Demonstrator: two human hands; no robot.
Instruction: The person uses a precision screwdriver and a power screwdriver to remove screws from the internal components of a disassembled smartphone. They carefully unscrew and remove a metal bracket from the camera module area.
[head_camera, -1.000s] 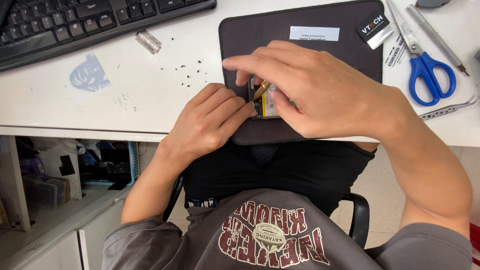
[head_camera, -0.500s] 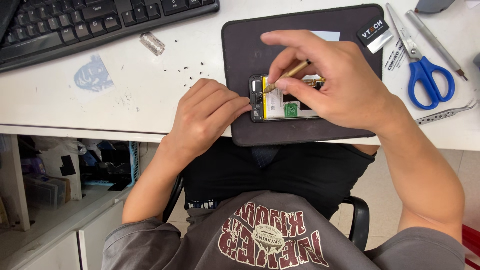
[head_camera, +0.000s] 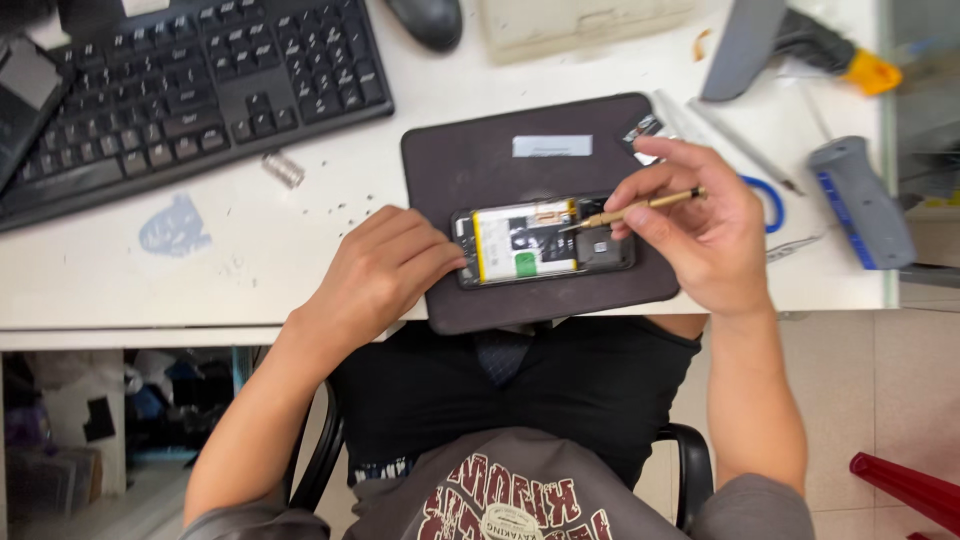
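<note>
Opened phone (head_camera: 545, 243) lies on a dark matte mat (head_camera: 500, 165) on the white tabletop (head_camera: 300, 240); left hand (head_camera: 385, 270) steadies its edge, right hand (head_camera: 700, 235) grips a slim brass screwdriver (head_camera: 640, 207).

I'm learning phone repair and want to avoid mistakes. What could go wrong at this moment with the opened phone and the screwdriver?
The screwdriver tip sits right beside the battery in the opened phone; a slip of the right hand could gouge it. The left hand steadies only one end, so the phone may slide on the dark mat. Tiny specks lie loose on the desk; if they are screws, they could easily get lost.
</note>
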